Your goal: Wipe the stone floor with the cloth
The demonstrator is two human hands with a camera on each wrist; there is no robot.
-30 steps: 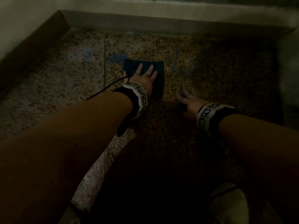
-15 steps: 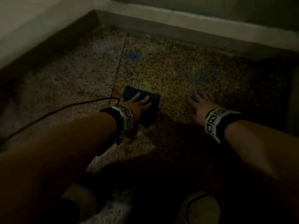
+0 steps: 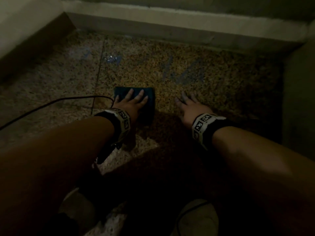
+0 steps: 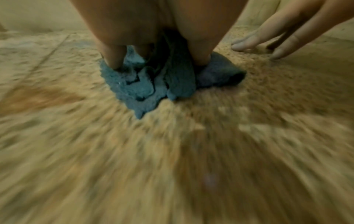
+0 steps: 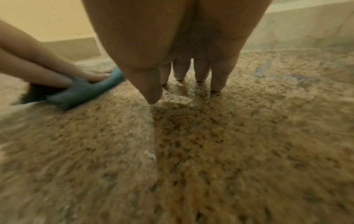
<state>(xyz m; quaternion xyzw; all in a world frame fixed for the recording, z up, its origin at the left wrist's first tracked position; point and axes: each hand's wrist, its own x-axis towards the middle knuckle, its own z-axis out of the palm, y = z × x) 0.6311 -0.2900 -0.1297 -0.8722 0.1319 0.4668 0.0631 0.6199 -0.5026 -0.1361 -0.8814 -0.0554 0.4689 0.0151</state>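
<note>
On the floor [image 3: 196, 68], the left hand [image 3: 131, 103] presses flat on the cloth [image 3: 150, 99], farther from the near edge than before. Right hand [image 3: 189, 106] stays spread flat, grasping nothing, just right of it.

- Cloth [image 3: 150, 96]: dark teal-blue in the head view, a lighter blue-green in both wrist views.
- Floor [image 3: 187, 68]: speckled stone, tan and orange-brown with dark flecks; faint blue smears [image 3: 184, 72] on it.
- Skirting [image 3: 187, 23]: pale cream band.
- Wristbands [image 3: 124, 120]: white with black square marker patterns, on black straps.
- Cable [image 3: 51, 103]: black.
</note>
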